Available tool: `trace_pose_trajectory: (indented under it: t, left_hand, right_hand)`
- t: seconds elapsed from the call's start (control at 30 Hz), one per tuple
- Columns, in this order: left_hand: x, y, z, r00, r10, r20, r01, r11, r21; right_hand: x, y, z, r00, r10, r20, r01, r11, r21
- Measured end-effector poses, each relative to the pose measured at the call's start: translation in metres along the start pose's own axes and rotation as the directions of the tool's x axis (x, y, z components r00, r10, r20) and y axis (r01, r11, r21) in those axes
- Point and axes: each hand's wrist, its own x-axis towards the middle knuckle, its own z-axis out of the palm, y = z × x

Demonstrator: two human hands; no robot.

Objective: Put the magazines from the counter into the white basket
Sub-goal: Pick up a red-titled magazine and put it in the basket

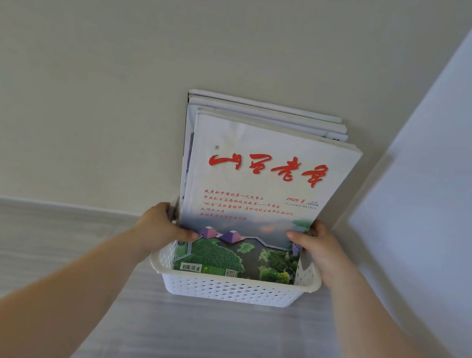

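The magazines (261, 182) stand upright in the basket (232, 291) at the counter's (40, 243) back edge; left hand (160, 223) and right hand (319, 247) pinch the stack's sides; seemingly only release remains.

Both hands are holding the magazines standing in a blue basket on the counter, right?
Not quite: the basket is white, not blue. The head view shows the left hand and right hand holding the magazines standing in it on the counter.
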Motion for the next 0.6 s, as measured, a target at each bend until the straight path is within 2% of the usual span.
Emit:
trace_pose_trajectory:
  t: [0.1, 0.23, 0.4, 0.6]
  left_hand:
    - [0.002, -0.005, 0.0, 0.999, 0.013, -0.037, -0.014, 1.0, -0.015]
    - [-0.007, -0.012, -0.003, 0.998, 0.036, -0.06, -0.037, 0.999, -0.016]
    - [-0.039, -0.024, -0.008, 0.993, 0.072, -0.092, -0.072, 0.997, 0.003]
    - [-0.099, -0.037, -0.023, 0.991, 0.126, -0.049, -0.126, 0.992, 0.002]
  right_hand:
    - [-0.004, 0.003, 0.002, 0.999, -0.028, -0.021, 0.029, 0.996, 0.087]
    - [-0.019, 0.005, 0.005, 0.994, -0.081, -0.073, 0.083, 0.996, 0.033]
    - [-0.059, 0.013, 0.009, 0.99, -0.053, -0.131, 0.057, 0.998, 0.03]
    - [-0.142, 0.012, 0.015, 0.974, -0.074, -0.216, 0.077, 0.997, 0.004]
